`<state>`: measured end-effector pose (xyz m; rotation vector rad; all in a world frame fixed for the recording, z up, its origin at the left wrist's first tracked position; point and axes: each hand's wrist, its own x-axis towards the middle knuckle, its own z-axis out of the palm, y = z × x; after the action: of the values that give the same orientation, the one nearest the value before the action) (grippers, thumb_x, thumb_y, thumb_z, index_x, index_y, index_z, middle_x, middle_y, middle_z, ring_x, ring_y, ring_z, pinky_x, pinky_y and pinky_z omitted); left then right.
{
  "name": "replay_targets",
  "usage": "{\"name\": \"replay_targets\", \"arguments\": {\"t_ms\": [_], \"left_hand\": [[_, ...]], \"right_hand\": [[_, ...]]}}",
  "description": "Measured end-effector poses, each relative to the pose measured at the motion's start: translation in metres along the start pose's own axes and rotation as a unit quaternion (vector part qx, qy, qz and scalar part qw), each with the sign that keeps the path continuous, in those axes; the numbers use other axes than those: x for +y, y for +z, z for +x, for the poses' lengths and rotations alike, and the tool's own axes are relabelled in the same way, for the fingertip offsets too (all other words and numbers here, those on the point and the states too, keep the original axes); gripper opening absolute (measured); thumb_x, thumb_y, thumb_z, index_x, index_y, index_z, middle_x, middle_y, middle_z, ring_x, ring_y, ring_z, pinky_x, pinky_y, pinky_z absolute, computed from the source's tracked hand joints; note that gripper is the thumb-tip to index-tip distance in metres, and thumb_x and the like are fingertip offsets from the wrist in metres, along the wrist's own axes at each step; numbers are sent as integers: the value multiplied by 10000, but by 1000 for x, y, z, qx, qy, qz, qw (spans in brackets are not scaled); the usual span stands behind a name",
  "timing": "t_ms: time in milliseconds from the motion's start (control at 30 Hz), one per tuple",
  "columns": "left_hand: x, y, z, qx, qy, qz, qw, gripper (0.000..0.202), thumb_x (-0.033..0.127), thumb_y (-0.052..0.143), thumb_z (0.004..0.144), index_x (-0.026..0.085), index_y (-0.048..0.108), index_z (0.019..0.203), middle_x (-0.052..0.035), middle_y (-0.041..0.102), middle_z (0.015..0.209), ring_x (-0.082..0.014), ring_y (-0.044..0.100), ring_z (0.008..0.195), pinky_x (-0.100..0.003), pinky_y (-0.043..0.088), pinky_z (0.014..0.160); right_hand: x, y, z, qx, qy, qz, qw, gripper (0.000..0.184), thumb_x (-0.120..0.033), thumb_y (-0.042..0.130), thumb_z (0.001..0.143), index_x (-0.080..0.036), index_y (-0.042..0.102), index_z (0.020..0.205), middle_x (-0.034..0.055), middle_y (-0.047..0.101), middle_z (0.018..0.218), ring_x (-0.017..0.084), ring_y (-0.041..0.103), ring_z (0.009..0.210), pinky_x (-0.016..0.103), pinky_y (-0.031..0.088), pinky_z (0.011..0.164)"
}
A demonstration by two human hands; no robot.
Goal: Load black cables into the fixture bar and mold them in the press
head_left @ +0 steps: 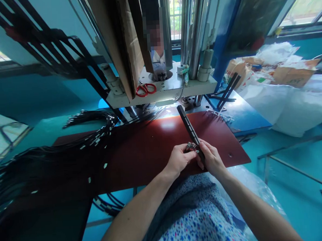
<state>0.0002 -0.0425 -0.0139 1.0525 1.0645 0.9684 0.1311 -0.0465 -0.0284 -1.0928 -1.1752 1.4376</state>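
Observation:
Over the front part of the red-brown table board [141, 154], my right hand [212, 157] grips the near end of a long dark bar [188, 124]. A row of small light slots or inserts runs along the bar, and its far end points up and away toward the machine. My left hand [179, 157] is pinched around a few small metal pieces [190, 146], apparently connectors, held against the side of the bar. Their exact kind is too small to make out. The fingers of both hands nearly meet at the bar.
A press-like machine [162, 93] with metal columns stands behind the board, red-handled scissors [145, 89] on its ledge. Bundled black cables [97, 138] with light tags cover the left. Dark bars [228, 91] lean on a blue surface [252, 112] at right. Bags and cartons [290, 74] are piled beyond.

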Motion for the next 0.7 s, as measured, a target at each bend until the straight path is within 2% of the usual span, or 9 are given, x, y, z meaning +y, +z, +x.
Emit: {"name": "replay_targets", "arguments": {"t_ms": [133, 200, 300, 367, 433, 500, 600, 700], "left_hand": [[-3, 0, 2, 4, 12, 14, 1000, 45, 175, 575, 619, 140, 589, 594, 8, 576, 552, -114, 515, 546, -223, 408, 564], [-4, 1, 2, 7, 8, 22, 1000, 51, 178, 566, 626, 142, 585, 597, 8, 573, 551, -115, 516, 546, -221, 408, 551], [-2, 0, -2, 27, -4, 33, 999, 87, 200, 580, 638, 148, 537, 583, 40, 491, 491, -71, 426, 451, -189, 333, 452], [2, -3, -6, 20, -15, 38, 999, 152, 258, 596, 669, 154, 508, 600, 59, 435, 463, -50, 355, 390, -180, 264, 387], [5, -6, -7, 11, -12, 30, 999, 208, 344, 591, 709, 161, 507, 659, 64, 432, 484, -47, 342, 365, -178, 236, 350], [8, -9, -6, 26, -3, 16, 1000, 241, 391, 579, 732, 166, 497, 701, 65, 437, 502, -46, 346, 362, -174, 230, 336], [13, -10, -2, 57, -26, 10, 998, 241, 354, 590, 721, 176, 442, 651, 90, 367, 432, -32, 272, 331, -172, 171, 327], [20, -6, 0, 23, -64, -12, 998, 233, 277, 600, 688, 168, 428, 574, 100, 320, 384, -17, 219, 324, -182, 152, 348]], "right_hand": [[2, 1, -1, 2, -13, -32, 999, 508, -537, 477, 858, -155, 550, 1185, -61, 447, 403, 97, 357, 298, 215, 261, 308], [3, 3, -2, 9, -28, -54, 998, 511, -541, 479, 856, -159, 556, 1186, -61, 440, 401, 97, 349, 303, 221, 251, 313], [5, 6, -1, 20, -46, -90, 995, 484, -544, 503, 840, -184, 588, 1151, -55, 440, 420, 96, 344, 320, 227, 247, 317], [5, 6, -1, 11, -42, -82, 996, 471, -538, 510, 836, -183, 594, 1134, -53, 446, 434, 93, 343, 323, 227, 246, 315], [6, 4, 0, 5, -33, -53, 998, 475, -523, 488, 853, -168, 568, 1158, -61, 438, 431, 89, 340, 312, 219, 233, 311], [7, 2, -1, 10, -33, -27, 999, 476, -504, 453, 879, -162, 527, 1201, -73, 425, 428, 86, 341, 305, 209, 227, 310], [7, 0, -3, 25, -42, -4, 999, 501, -492, 443, 889, -175, 460, 1276, -77, 433, 450, 87, 349, 316, 203, 249, 312], [5, 0, -4, 30, -38, -2, 999, 550, -491, 475, 875, -189, 417, 1331, -73, 444, 456, 90, 347, 324, 205, 263, 312]]}}
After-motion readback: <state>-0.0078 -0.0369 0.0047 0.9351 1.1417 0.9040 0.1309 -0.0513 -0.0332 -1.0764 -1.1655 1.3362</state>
